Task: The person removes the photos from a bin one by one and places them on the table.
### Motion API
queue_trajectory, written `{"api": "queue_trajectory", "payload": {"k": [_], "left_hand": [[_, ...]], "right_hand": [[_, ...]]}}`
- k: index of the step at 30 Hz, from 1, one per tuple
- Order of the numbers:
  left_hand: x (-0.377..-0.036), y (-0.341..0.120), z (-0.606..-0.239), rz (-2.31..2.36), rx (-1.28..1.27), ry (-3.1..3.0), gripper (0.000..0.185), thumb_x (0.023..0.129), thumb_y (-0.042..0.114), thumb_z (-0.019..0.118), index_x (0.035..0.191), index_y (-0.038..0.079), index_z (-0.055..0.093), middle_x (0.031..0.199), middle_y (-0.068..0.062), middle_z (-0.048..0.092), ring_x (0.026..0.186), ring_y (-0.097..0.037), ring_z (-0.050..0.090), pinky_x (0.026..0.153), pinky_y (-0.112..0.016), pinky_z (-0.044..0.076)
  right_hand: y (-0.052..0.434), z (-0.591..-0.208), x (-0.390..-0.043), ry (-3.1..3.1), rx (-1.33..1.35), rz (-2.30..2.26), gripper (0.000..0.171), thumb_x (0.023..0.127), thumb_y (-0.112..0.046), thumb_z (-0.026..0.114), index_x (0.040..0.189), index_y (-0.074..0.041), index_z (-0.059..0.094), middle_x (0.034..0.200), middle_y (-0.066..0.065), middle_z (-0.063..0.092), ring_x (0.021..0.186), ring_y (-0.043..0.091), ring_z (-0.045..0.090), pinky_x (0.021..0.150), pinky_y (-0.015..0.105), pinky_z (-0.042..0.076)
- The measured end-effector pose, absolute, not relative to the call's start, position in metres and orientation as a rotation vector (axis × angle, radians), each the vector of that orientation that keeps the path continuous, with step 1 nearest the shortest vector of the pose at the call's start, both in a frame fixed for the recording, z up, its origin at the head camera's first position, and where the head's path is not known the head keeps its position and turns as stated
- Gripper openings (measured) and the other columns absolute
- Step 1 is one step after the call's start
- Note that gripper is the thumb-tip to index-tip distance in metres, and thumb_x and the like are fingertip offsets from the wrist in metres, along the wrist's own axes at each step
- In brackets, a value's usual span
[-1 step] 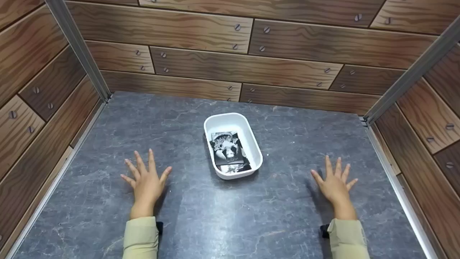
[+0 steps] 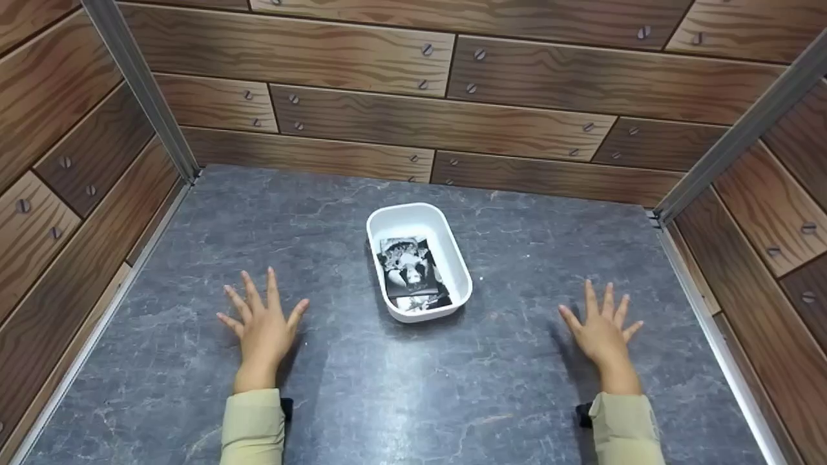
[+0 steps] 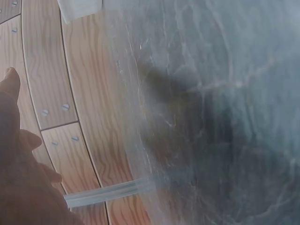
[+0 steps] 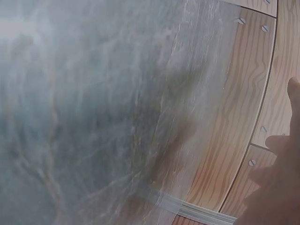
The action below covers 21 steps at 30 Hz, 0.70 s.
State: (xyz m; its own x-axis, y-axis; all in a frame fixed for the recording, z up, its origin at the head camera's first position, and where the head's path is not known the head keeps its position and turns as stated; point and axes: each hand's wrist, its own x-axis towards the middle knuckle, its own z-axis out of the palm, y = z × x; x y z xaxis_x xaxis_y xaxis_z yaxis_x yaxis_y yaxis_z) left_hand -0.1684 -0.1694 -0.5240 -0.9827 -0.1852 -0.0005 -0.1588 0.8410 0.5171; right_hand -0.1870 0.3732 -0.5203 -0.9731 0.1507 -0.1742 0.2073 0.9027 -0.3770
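Spreading flat, the fingers of the left hand (image 2: 261,329) and the right hand (image 2: 602,334) lay straight and released on the grey tabletop (image 2: 362,400), grasping nothing. Ahead and between them sat the white tray (image 2: 452,248) — a black-and-white photo packet (image 2: 411,271) lying inside it. Its long axis ran away from the person, slightly slanted. The left hand looked somewhat nearer the tray — the right further off.
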Motion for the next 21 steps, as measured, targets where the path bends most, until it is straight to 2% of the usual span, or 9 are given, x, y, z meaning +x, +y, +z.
{"api": "queue_trajectory", "payload": {"k": [13,19,21], "left_hand": [[-0.178,-0.167,-0.514,-0.858,0.248,-2.956,0.087,0.096,0.054,0.049,0.157,0.015,0.001,0.158,-0.025,-0.019,0.138,-0.049,-0.027,0.101,-0.075,-0.018],[-0.195,-0.149,-0.507,-0.901,0.215,-2.939,0.085,0.096,0.051,0.050,0.157,0.014,0.004,0.159,-0.026,-0.014,0.142,-0.050,-0.018,0.106,-0.076,-0.007],[-0.202,-0.140,-0.506,-0.961,0.213,-2.909,0.084,0.096,0.049,0.052,0.156,0.012,0.006,0.159,-0.027,-0.010,0.142,-0.051,-0.014,0.108,-0.076,-0.002]], "right_hand": [[0.356,-0.513,-0.199,2.930,0.229,-0.610,0.090,0.095,-0.065,0.036,0.156,-0.013,-0.004,0.156,0.028,-0.019,0.137,0.050,-0.028,0.098,0.077,-0.019],[0.330,-0.509,-0.219,3.006,0.154,-0.803,0.086,0.095,-0.063,0.040,0.156,-0.012,0.005,0.158,0.029,-0.008,0.142,0.051,-0.016,0.108,0.073,-0.007],[0.316,-0.509,-0.228,3.011,0.088,-0.946,0.083,0.097,-0.058,0.042,0.156,-0.009,0.009,0.158,0.030,-0.004,0.143,0.051,-0.011,0.111,0.070,-0.004]]}}
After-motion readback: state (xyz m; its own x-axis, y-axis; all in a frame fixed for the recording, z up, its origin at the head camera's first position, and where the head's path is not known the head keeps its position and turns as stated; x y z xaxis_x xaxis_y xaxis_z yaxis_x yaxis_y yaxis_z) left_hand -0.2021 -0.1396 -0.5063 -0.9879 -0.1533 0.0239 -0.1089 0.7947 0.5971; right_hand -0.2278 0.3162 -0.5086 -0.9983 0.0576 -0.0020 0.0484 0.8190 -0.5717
